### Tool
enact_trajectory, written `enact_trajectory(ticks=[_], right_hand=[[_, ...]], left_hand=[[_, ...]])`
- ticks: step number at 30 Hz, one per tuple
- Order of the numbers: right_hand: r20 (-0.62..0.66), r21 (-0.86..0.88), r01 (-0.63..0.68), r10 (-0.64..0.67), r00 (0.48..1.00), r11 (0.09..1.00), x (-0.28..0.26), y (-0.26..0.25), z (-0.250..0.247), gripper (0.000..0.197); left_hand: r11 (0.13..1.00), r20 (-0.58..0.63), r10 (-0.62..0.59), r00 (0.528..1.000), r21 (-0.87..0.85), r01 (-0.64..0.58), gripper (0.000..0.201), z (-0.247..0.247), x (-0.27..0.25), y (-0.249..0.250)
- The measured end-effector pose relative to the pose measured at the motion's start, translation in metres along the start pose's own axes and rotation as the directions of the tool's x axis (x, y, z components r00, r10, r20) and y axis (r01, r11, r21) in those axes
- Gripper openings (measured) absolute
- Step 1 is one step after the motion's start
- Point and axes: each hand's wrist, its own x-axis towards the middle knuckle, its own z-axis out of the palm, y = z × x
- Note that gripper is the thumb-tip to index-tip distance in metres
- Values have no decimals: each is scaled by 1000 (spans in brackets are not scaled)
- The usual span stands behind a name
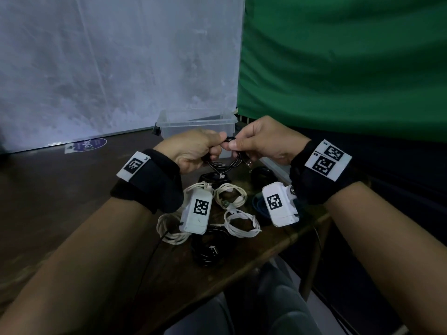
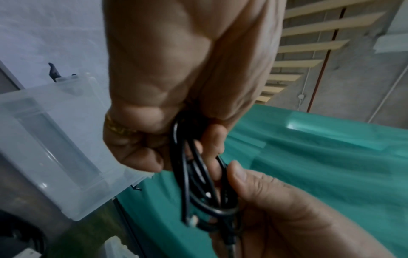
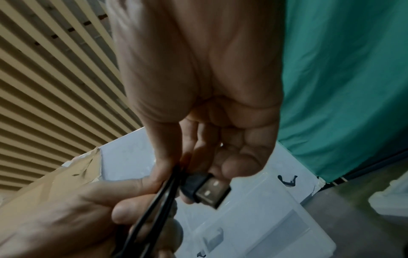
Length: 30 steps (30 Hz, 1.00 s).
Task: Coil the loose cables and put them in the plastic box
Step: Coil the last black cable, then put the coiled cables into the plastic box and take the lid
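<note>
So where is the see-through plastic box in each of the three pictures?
Head view: the plastic box stands at the middle, on the table behind both hands.
Left wrist view: it fills the left edge, left of the left hand.
Right wrist view: it sits at the lower right, below the right hand.
Shared landmark: the black cable both hands hold, and the green cloth.

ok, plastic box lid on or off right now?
Off. The plastic box stands open-topped at the table's far edge behind the hands, and both wrist views look straight into it. No cable visible inside; its floor is only partly seen.
</note>
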Motion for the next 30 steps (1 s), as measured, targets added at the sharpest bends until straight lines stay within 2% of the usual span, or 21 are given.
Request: enact_trajectory(ticks=[5, 9, 11, 13, 14, 16, 18, 20, 22, 24, 26, 28, 30], right_hand=[[-62, -30, -45, 43, 997, 999, 0, 1, -10, 12], [-138, 1, -116, 115, 984, 993, 1, 12, -25, 16], [-162, 17, -145, 146, 976, 989, 3, 19, -33, 18], [-171, 25, -183, 185, 968, 983, 5, 26, -38, 19], [-175, 31, -207, 209, 962, 978, 6, 28, -40, 20], [-178, 48, -247, 251, 951, 968, 8, 33, -43, 20], [-173, 57, -268, 274, 946, 962, 10, 37, -46, 17], [-163, 59, -274, 280, 946, 960, 13, 39, -48, 13], [-149, 55, -277, 282, 948, 959, 17, 41, -47, 15], [-137, 41, -284, 287, 948, 958, 23, 42, -46, 17], [-129, 21, -301, 301, 945, 953, 32, 44, -45, 18], [-118, -4, -316, 314, 942, 949, 41, 45, -45, 15], [-99, -46, -326, 320, 942, 944, 55, 45, -45, 17]], left_hand=[[979, -11, -127, 992, 159, 128, 38, 3, 8, 11], [930, -105, -218, 970, 280, 239, 38, 1, 17, 15], [808, -124, -246, 961, 522, 274, 31, 2, 22, 12], [604, -122, -283, 951, 748, 276, 23, 7, 23, 7], [522, -106, -322, 941, 809, 270, 23, 10, 23, 4], [417, -49, -444, 895, 872, 255, 22, 15, 27, -3], [332, -18, -513, 858, 918, 218, 14, 18, 31, -9], [238, -3, -520, 854, 960, 148, 13, 19, 40, -13], [154, -6, -497, 868, 984, 95, 28, 20, 48, -15], [120, -24, -475, 880, 988, 92, 48, 22, 54, -18], [148, -14, -473, 881, 984, 96, 53, 23, 60, -20], [222, 14, -522, 853, 968, 120, 49, 19, 72, -24], [237, 34, -597, 802, 962, 136, 43, 12, 79, -23]])
